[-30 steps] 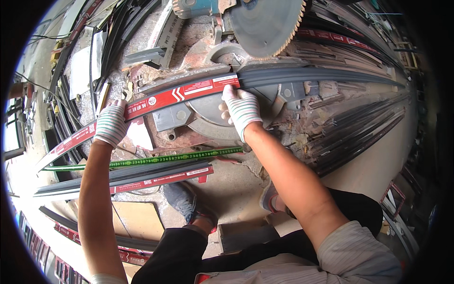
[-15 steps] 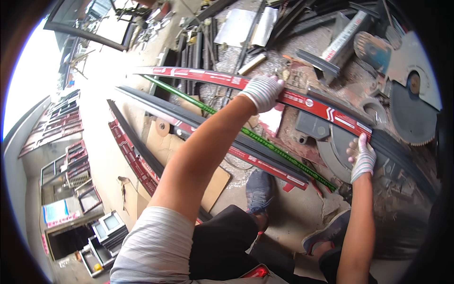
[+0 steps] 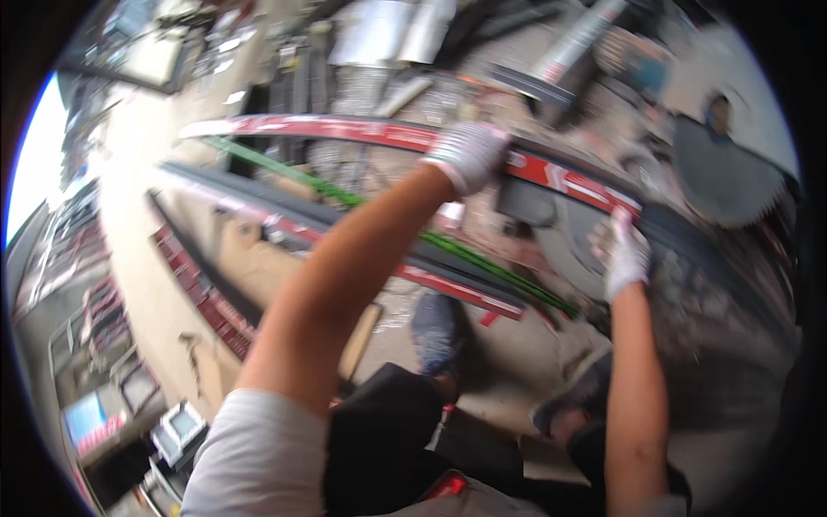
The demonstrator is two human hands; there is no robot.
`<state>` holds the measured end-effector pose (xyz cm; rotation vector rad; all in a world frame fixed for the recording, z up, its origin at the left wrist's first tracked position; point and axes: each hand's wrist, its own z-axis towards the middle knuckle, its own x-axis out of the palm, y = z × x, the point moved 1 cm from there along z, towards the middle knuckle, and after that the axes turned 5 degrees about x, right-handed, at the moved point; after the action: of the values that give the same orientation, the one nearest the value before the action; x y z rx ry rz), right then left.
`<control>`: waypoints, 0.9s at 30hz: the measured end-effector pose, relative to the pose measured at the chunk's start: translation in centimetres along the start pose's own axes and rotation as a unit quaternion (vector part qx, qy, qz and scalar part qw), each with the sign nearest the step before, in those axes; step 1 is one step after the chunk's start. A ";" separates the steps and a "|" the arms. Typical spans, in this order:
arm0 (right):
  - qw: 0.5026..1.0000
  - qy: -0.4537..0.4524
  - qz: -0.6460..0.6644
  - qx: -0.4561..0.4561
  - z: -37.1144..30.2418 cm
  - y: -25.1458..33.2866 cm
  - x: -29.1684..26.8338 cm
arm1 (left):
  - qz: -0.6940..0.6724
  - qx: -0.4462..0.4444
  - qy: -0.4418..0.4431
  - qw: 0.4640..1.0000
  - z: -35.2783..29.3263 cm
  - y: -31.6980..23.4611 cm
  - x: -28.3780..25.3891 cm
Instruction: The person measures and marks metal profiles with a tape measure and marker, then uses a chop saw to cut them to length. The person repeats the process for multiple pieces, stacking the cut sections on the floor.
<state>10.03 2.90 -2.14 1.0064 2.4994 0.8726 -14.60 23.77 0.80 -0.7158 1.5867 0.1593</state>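
A long dark profile (image 3: 345, 129) with red printed film along its face slants across the view, from the far left down to the right. Around its middle my gloved left hand (image 3: 469, 159) is closed, knuckles up. My gloved right hand (image 3: 624, 252) pinches its right end, with the thumb on top. Below it lies a thin green strip (image 3: 482, 257) with markings. Under that strip is another dark profile with red film (image 3: 465, 293). Motion blurs the picture somewhat.
A toothed circular saw blade (image 3: 719, 172) stands at the right, beside a round grey guard (image 3: 573, 241). Metal offcuts and silver sheets (image 3: 375, 34) lie at the back. A red-filmed piece (image 3: 198, 289) rests on the left floor. My shoe (image 3: 438, 332) is near the profiles.
The view has shifted, so the whole scene sits further left and blurs. Both hands keep their hold on the red-filmed profile.
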 end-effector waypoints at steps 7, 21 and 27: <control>1.000 0.021 0.012 0.004 -0.8 0.9 1.1 | 0.058 -0.064 0.044 0.995 -0.2 -0.7 -1.0; 0.997 0.034 0.016 -0.069 -2.9 -0.1 -1.5 | 0.111 0.000 -0.047 0.993 -0.5 0.2 0.8; 0.919 -0.268 -0.189 -0.218 -2.5 -6.2 -12.0 | 0.086 0.002 -0.011 0.996 -0.2 0.4 0.8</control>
<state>14.08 -10.14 -3.51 0.4950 1.8315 0.8351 -15.00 23.69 0.01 -0.5710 1.6264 0.2891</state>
